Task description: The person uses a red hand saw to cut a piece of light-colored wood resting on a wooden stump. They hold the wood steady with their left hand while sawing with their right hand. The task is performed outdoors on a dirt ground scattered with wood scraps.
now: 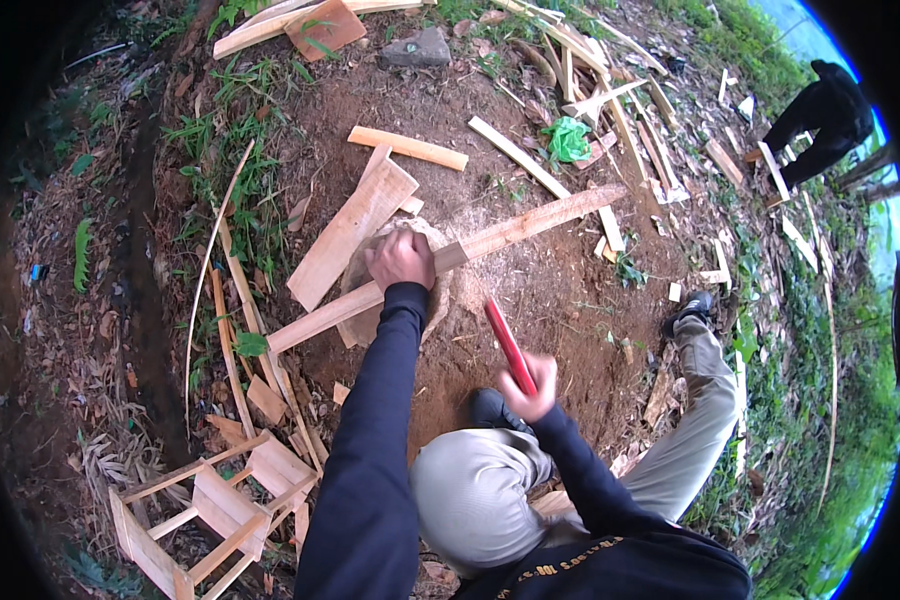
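A long narrow wooden board [530, 222], with a cut mark across its middle and a tapered far end, lies slantwise over a tree stump [363, 326]. My left hand [402, 258] is closed over the board and presses it against the stump. In my right hand [532, 386] is a long red tool [507, 342], raised nearer to me and apart from the board. Its exact kind does not show. Beside my left hand, a wider plank [355, 228] leans across the stump's far left side. Pale sawdust or chips lie around the stump.
A wooden frame [225, 510] stands at the lower left, near thin strips [232, 345]. Loose slats [408, 147], a green plastic bag [568, 140] and a wood pile [595, 60] lie farther off. Another person [825, 110] in dark clothing stands at the far right.
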